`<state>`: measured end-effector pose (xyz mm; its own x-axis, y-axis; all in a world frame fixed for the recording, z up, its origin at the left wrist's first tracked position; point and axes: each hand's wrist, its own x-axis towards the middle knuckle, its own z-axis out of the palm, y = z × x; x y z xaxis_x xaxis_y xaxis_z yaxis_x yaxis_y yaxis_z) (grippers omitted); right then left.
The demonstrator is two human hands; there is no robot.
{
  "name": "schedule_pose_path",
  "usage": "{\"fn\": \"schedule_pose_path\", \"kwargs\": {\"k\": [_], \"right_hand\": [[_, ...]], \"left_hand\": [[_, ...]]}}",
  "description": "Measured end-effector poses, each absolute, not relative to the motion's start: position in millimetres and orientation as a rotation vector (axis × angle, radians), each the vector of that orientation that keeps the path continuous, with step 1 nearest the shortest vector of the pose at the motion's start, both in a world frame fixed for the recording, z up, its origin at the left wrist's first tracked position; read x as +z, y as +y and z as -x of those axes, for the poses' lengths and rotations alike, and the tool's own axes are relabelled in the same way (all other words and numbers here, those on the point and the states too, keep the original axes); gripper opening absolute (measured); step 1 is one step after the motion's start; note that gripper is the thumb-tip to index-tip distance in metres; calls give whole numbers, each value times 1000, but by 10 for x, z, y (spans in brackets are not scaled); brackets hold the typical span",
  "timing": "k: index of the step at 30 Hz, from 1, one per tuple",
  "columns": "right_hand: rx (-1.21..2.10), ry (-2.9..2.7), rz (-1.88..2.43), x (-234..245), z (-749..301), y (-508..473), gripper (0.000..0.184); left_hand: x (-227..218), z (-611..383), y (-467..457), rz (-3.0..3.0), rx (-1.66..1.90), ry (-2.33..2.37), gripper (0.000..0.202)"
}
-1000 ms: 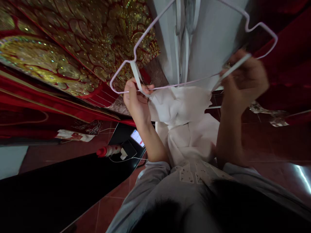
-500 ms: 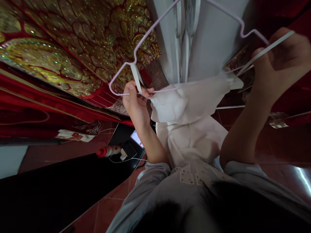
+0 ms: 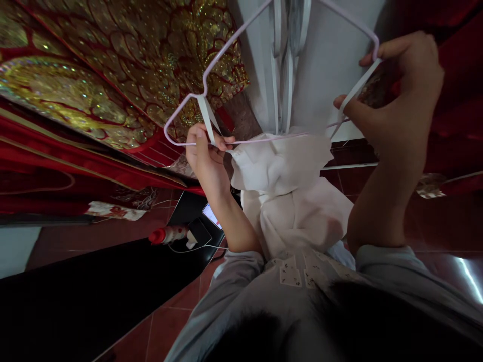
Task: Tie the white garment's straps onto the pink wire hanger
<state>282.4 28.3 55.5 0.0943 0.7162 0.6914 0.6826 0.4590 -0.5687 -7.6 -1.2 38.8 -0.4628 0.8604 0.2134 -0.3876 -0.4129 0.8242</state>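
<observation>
A pale pink clothes hanger (image 3: 241,31) is held up in front of me, with a white garment (image 3: 279,163) hanging along its lower bar. My left hand (image 3: 207,161) is closed around the left end of that bar; a white strap (image 3: 206,116) loops from the left notch down to its fingers. At the other side, my right hand (image 3: 403,95) has the second strap (image 3: 356,90) stretched between thumb and fingers. The strap's upper end lies at the right notch, with the fingertips against the hanger there. The garment's lower part falls toward my lap.
Red and gold sequined garments (image 3: 151,65) hang at the left. Behind the hanger is a grey surface with long handles (image 3: 290,75). A black bench (image 3: 113,281) at lower left carries a red-capped bottle (image 3: 168,235), a lit phone (image 3: 212,215) and a white cable.
My right hand has moved left and inward, bringing its strap from beyond the hanger's right end to the right notch. The garment's right side has drawn inward. My left hand has shifted slightly.
</observation>
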Motion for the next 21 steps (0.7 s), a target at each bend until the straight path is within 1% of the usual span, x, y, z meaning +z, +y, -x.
{"fn": "schedule_pose_path", "kwargs": {"k": [3, 5, 7, 9, 11, 13, 16, 19, 21], "right_hand": [[-153, -1622, 927, 470, -2886, 326, 54], [-249, -1521, 701, 434, -2870, 311, 48], [-271, -1450, 618, 445, -2782, 229, 38], [-109, -1488, 682, 485, -2644, 101, 29], [187, -1680, 818, 511, -2508, -15, 28], [350, -1934, 944, 489, -2416, -72, 28], [305, -2097, 1062, 391, -2370, -53, 25], [259, -2045, 1105, 309, -2372, -9, 24], [235, -2028, 1094, 290, -2368, 2, 23]], "left_hand": [[397, 67, -13, -799, 1925, 957, 33], [391, 53, -15, -776, 1898, 983, 34], [378, 36, -18, -771, 1894, 978, 32], [365, 24, -20, -777, 1911, 965, 29], [357, 15, -19, -778, 1927, 966, 28], [348, 8, -16, -776, 1938, 974, 26], [311, 4, -21, -812, 1938, 985, 21], [235, 38, -60, -931, 1912, 1015, 14], [194, 90, -120, -1048, 1875, 1066, 13]]}}
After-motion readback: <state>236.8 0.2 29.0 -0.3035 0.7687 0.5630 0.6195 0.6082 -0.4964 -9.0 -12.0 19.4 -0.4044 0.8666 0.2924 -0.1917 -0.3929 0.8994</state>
